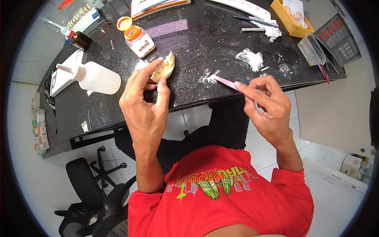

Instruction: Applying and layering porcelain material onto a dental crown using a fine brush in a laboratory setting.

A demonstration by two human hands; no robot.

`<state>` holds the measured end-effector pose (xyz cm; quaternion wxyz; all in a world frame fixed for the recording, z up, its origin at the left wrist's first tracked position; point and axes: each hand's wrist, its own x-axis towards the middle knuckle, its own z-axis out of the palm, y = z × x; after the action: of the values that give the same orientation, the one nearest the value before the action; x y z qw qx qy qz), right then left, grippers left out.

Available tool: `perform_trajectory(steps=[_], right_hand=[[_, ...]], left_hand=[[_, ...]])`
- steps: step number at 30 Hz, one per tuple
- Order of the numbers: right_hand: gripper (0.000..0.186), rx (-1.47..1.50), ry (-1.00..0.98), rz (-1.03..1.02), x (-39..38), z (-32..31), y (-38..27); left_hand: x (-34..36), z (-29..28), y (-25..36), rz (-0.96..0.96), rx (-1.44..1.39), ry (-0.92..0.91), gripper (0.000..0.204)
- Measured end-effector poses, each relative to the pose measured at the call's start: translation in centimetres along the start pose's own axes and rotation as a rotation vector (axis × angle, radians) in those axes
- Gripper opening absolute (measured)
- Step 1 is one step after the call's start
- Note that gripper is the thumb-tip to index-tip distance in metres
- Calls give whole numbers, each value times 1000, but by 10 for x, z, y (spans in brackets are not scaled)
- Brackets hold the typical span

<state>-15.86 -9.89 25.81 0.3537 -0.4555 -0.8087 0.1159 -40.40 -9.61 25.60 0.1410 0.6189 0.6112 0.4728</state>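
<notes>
A cream-coloured dental cast with moulded teeth is tilted up in my left hand, pinched between thumb and fingers just above the counter. My right hand grips a thin pink stick, perhaps a small brush or spatula. The stick's far end meets a smear of white paste or powder on the dark speckled counter. Behind the cast stands an open clear jar with an orange rim, its orange lid lying beside it.
Left of the cast lies a white squeeze bottle, near a brown bottle with a red cap. Crumpled white tissue rests to the right. Farther back are a yellow basket and a clear plastic container. An office chair stands lower left.
</notes>
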Motion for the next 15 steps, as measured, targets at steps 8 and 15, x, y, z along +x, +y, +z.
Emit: perform_trajectory(steps=[8, 15], right_hand=[[37, 1, 8, 80, 4, 0, 0], [38, 40, -4, 11, 2, 0, -2]], left_hand=[[0, -2, 3, -10, 40, -15, 31], [0, -3, 1, 1, 38, -39, 34]])
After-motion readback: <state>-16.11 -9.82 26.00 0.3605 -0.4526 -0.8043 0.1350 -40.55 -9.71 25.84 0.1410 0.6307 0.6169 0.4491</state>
